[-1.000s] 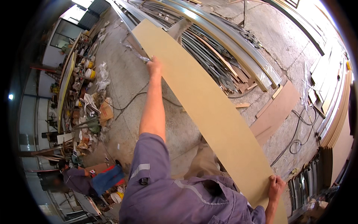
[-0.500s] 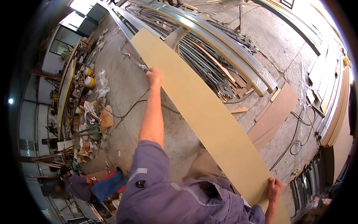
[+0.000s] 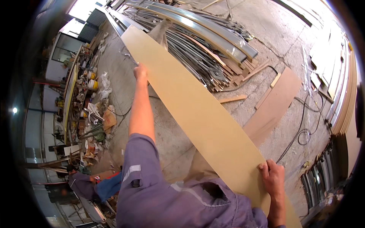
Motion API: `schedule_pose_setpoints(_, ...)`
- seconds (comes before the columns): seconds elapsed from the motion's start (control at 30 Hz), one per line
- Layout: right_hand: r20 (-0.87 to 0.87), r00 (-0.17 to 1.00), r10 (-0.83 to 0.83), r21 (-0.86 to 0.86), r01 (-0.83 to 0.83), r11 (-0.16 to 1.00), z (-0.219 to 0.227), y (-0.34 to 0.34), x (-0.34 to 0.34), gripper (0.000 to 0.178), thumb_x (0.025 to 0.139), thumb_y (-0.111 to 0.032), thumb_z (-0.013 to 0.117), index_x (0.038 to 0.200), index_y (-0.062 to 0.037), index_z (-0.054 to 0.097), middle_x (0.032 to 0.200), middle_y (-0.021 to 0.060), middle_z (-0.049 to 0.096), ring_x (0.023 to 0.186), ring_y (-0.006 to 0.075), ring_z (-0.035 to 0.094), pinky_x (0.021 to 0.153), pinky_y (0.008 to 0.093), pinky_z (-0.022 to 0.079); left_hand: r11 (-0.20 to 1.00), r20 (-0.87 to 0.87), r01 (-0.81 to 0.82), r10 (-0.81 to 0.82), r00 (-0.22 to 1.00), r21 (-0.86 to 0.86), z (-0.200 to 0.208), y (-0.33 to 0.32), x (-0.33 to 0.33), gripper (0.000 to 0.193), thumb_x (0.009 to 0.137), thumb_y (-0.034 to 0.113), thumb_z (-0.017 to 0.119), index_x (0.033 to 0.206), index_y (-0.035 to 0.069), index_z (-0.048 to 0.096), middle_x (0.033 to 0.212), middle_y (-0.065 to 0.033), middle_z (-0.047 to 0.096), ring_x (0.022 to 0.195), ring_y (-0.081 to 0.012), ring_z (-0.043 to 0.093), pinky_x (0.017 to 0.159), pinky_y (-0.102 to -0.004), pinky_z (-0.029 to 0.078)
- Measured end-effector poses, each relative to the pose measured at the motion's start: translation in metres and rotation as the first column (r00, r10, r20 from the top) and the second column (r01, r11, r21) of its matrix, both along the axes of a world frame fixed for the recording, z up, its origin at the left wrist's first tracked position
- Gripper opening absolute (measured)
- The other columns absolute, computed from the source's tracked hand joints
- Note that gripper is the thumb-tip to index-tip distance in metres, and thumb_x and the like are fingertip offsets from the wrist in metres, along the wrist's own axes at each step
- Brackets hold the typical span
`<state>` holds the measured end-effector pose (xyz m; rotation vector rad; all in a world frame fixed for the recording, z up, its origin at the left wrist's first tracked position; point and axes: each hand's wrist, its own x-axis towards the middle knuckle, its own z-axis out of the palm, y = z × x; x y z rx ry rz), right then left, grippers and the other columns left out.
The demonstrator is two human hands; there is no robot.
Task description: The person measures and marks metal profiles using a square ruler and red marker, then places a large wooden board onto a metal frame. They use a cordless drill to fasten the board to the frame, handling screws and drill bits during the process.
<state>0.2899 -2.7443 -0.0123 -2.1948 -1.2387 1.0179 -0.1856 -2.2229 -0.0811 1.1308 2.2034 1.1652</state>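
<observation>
A long flat tan board (image 3: 197, 117) slants across the view from the far left to the near right, in front of my body. My left hand (image 3: 141, 71) grips its left edge near the far end, fingers partly hidden by the board. My right hand (image 3: 272, 175) is closed on its right edge near my body, thumb on top, the other fingers curled. The near end of the board passes beneath my right forearm and runs out at the lower rim.
Long metal profiles (image 3: 182, 49) and wooden strips lie piled beyond the board. Brown panels (image 3: 275, 100) and a black cable (image 3: 302, 129) lie on the concrete to the right. Another person (image 3: 85, 186) is at the lower left, near a cluttered shelf (image 3: 72, 95). Stacked sheets (image 3: 344, 102) stand far right.
The board and both hands have shifted left in the view, with the right hand also slightly higher. Both hands keep their hold. The surroundings have shifted a little with the head.
</observation>
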Motion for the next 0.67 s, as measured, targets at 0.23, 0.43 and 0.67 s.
schedule_pose_setpoints(0.23,0.07,0.997,0.042,0.055,-0.046,0.997,-0.021,-0.067,0.025,0.038,0.094,-0.029,0.063,0.072,0.0016,0.056,0.06,0.0231,0.051,0.051,0.0373,0.049,0.05,0.0444,0.037,0.997,-0.062,0.037,-0.033,0.998,0.063,-0.017,-0.072,0.05,0.062,0.102,0.039,0.043,0.089,-0.018,0.065,0.086,-0.0335,0.069,0.085,-0.0455,0.069,0.077,-0.0518,0.053)
schedule_pose_setpoints(0.43,0.049,0.978,-0.204,-0.126,0.209,0.97,-0.022,-0.246,0.107,0.048,0.095,-0.034,0.061,0.067,0.0009,0.045,0.057,0.0054,0.034,0.057,0.0128,0.037,0.052,0.0365,0.028,0.994,0.223,0.109,-0.107,0.969,0.003,-0.017,-0.268,0.141,0.055,0.105,0.041,0.042,0.101,-0.012,0.058,0.1,-0.0296,0.067,0.093,-0.0396,0.065,0.084,-0.0458,0.05)
schedule_pose_setpoints(0.67,0.114,0.95,-0.292,-0.111,0.304,0.946,0.02,-0.346,0.114,0.042,0.095,-0.028,0.059,0.066,-0.0009,0.045,0.06,0.0025,0.035,0.059,0.0116,0.035,0.053,0.0353,0.025,0.95,0.477,0.31,-0.293,0.828,0.045,0.042,-0.363,0.17,0.054,0.107,0.043,0.04,0.105,-0.009,0.056,0.1,-0.0146,0.064,0.094,-0.0242,0.062,0.085,-0.0404,0.047)
